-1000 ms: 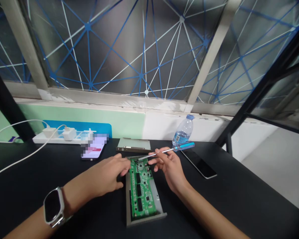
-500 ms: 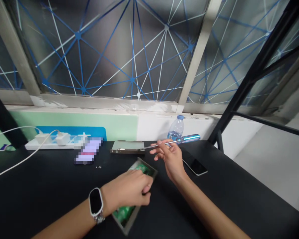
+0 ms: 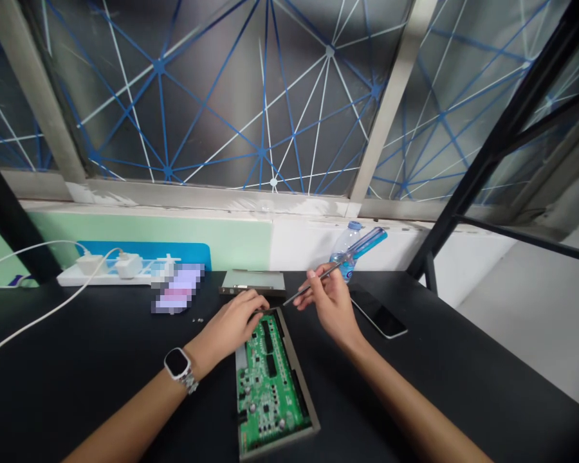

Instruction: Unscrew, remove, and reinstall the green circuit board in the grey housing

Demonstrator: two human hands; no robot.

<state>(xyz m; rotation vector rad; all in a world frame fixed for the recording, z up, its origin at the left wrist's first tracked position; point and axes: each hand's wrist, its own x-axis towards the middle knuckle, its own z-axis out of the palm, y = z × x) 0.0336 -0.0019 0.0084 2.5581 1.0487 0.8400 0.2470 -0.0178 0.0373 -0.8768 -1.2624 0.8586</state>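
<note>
A green circuit board [image 3: 275, 392] lies in a shallow grey metal case [image 3: 311, 411] on the black desk, its long side running away from me. My left hand [image 3: 231, 325], with a watch on the wrist, has its fingers bent over the far left corner of this case and grips it. In my right hand [image 3: 335, 308] is a screwdriver [image 3: 367, 244] with a clear blue handle, held by its shaft between thumb and fingers. The handle points up to the right. Its tip slants down to the left, just above the case's far end.
Behind the case lies a flat grey metal cover [image 3: 253, 281]. Tiny screws [image 3: 197, 320] and a blurred phone [image 3: 179, 289] are to the left, near a power strip [image 3: 110, 273] with white cables. A dark phone [image 3: 379, 312] and a water bottle [image 3: 342, 247] are on the right.
The case has turned from slanting to nearly straight. My left hand has moved from above the board to its far left corner. The screwdriver has tilted steeper, its tip lower.
</note>
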